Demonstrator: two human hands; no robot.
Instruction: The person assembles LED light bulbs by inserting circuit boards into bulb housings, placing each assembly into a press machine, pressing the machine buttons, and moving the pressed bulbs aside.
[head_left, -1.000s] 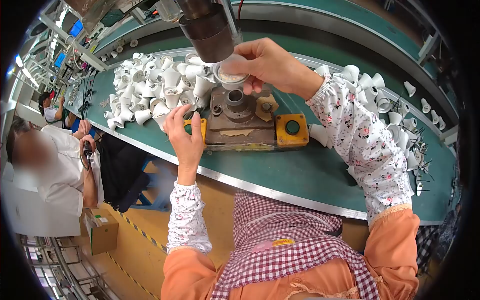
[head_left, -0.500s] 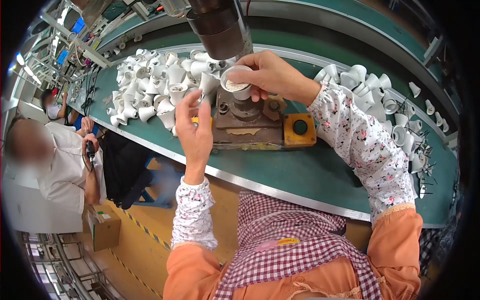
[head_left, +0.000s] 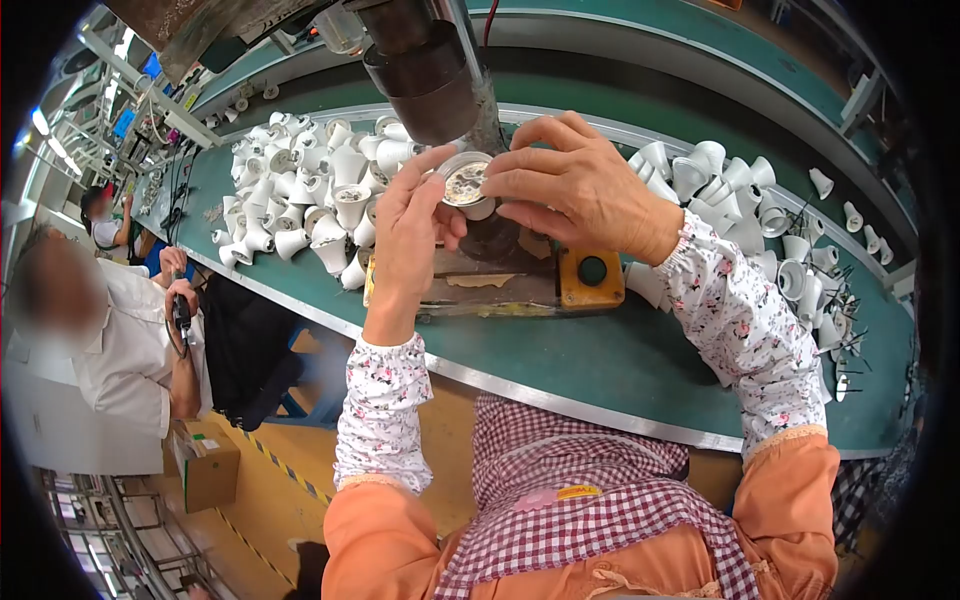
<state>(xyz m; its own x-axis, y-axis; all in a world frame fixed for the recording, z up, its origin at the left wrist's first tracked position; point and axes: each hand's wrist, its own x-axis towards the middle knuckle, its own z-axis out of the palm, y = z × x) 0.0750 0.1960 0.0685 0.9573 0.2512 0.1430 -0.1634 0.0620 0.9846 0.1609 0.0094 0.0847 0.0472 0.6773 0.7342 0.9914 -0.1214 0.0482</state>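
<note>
Left hand (head_left: 408, 225) and right hand (head_left: 590, 190) pinch white, plastic-looking, cup-shaped housing (head_left: 465, 183) from either side; brown, blocky metal base (head_left: 520, 268) below both hands.

A green-topped workbench (head_left: 560, 350) with a pale metal edge (head_left: 600, 417) runs beneath both hands. Left of the left hand (head_left: 405, 225), white flared bulb housings (head_left: 350, 205) lie heaped, many tipped over. Just below the right hand (head_left: 590, 190) sit a brown press base (head_left: 485, 285) and a yellow button box (head_left: 590, 282). Right of that hand lies another cluster of housings (head_left: 693, 178), with thin dark wires (head_left: 850, 345) among the farthest; a few loose housings (head_left: 820, 182) lie farther out.
</note>
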